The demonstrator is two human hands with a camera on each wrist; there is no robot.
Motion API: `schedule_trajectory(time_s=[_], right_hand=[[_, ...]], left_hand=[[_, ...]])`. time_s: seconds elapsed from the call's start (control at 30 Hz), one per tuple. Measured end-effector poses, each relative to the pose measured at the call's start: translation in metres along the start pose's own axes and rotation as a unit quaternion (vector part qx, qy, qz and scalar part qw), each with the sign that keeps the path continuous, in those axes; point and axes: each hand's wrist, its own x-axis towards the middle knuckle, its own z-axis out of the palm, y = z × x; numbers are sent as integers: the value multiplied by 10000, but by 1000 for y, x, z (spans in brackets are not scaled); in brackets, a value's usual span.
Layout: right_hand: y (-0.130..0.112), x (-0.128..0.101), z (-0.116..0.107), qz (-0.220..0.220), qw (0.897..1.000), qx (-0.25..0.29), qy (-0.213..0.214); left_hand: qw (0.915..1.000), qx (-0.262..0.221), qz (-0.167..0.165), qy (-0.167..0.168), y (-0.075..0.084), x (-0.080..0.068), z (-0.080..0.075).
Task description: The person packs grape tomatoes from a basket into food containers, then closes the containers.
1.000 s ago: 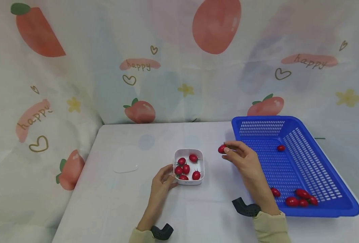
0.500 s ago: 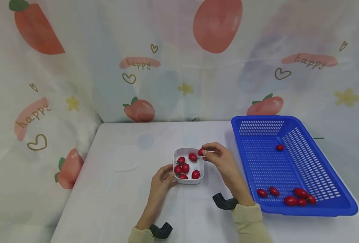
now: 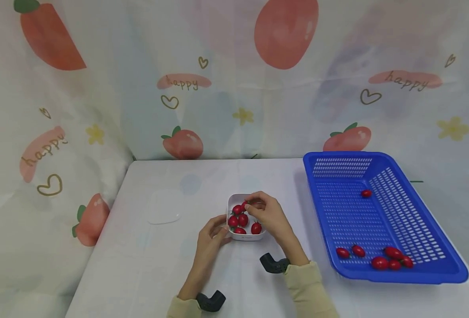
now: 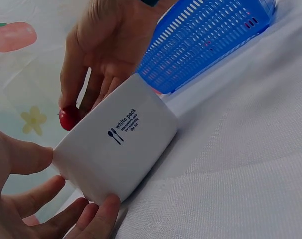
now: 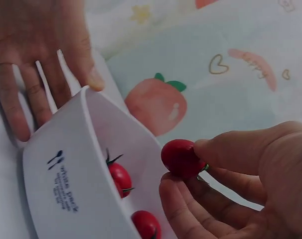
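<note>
A white plastic container (image 3: 247, 237), printed "white pack", stands mid-table with several red cherry tomatoes (image 3: 243, 220) inside. My left hand (image 3: 209, 240) touches its left side; in the left wrist view the thumb (image 4: 34, 158) is at the rim and the other fingertips lie along the wall, fairly straight. Over the container's far right part, my right hand (image 3: 272, 217) pinches a cherry tomato (image 5: 182, 158) between thumb and fingers, its green stem end toward the palm. That hand hides part of the container from the head view.
A blue perforated basket (image 3: 397, 277) stands on the right, with several cherry tomatoes near its front wall and one (image 3: 366, 193) farther back. A clear, thin-edged thing (image 3: 164, 222) lies left of the container. A printed cloth backdrop (image 3: 218, 132) rises behind the table.
My right hand has carried the cherry tomato leftward from beside the blue basket to over the white container. My left hand has stayed at the container's side.
</note>
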Motion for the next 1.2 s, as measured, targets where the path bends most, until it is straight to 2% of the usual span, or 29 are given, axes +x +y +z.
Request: schedule_trajectory(time_s=[0.27, 0.6, 0.7, 1.0, 1.2], right_hand=[[-1, 5, 19, -147, 9961, -867, 96], [-6, 6, 28, -519, 9811, -1865, -17], [-6, 5, 30, -608, 9732, -2218, -29], [0, 7, 38, -890, 9382, -3343, -50], [1, 7, 42, -744, 9293, -3618, -32]], left_hand=[[10000, -64, -18, -19, 0, -1, -2], [9998, -168, 52, -42, -1, 1, -2], [9999, -142, 64, -50, -2, 2, -2], [9997, -205, 75, -79, -2, 2, -3], [9998, -192, 28, -59, -3, 1, -3]])
